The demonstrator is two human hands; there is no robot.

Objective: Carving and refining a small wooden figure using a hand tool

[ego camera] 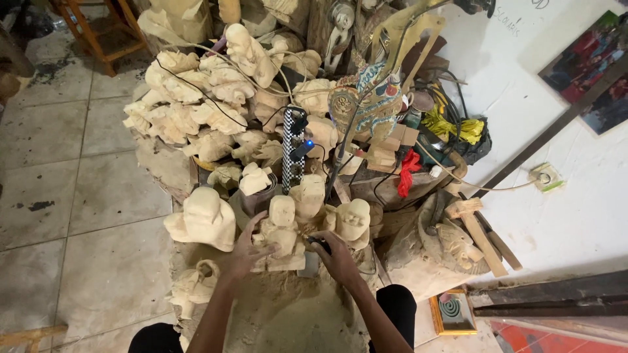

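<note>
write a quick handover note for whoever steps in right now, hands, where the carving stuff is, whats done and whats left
Left hand: fingers spread, steadying the pale wood figure being carved, on its left side.
Right hand: closed on a dark tool held against the figure's lower right.
Around it: a row of similar carved figures, a larger rounded carving to the left, and a pile of rough carvings behind. Wood shavings cover the work surface between the knees.
Done: the figure has a shaped head and body.
Left: how much detail is still needed cannot be told from this view.
</note>
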